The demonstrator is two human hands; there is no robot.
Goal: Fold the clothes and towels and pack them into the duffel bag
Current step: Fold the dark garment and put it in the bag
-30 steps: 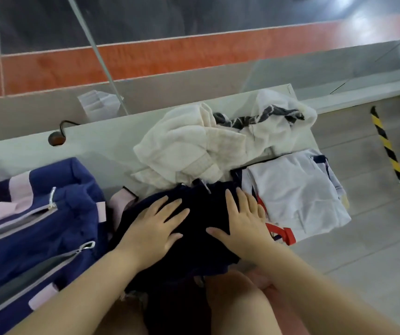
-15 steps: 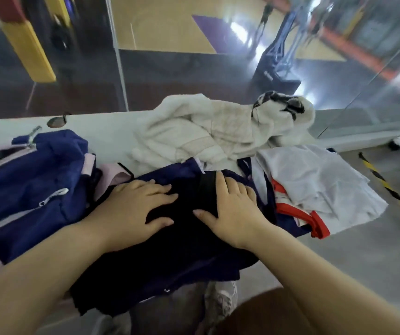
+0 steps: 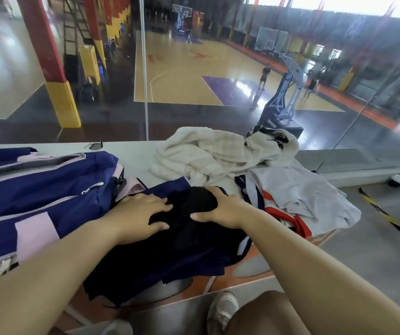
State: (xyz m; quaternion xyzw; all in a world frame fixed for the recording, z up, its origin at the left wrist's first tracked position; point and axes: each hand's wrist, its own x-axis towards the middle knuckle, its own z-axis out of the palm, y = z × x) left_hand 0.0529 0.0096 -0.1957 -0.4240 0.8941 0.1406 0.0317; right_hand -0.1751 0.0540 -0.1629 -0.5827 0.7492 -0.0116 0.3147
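Note:
A black and navy garment (image 3: 182, 247) lies on the ledge in front of me. My left hand (image 3: 141, 213) rests flat on its left part, fingers spread. My right hand (image 3: 220, 209) curls over a raised black fold at the garment's top, thumb pressed below it. The navy duffel bag (image 3: 37, 194) with pink trim and zippers sits at the left. A crumpled cream towel (image 3: 201, 153) lies behind the garment. A white and grey shirt with red trim (image 3: 300, 197) is heaped at the right.
A glass pane rises just behind the white ledge (image 3: 131, 151), with a basketball court below. A small dark hook fitting (image 3: 93, 146) sits by the glass. The ledge's front edge drops to the floor, where my white shoe (image 3: 223, 310) shows.
My head has tilted up, bringing the court into view. My right hand went from flat on the dark garment to gripping a bunched fold. My left hand stayed pressed flat.

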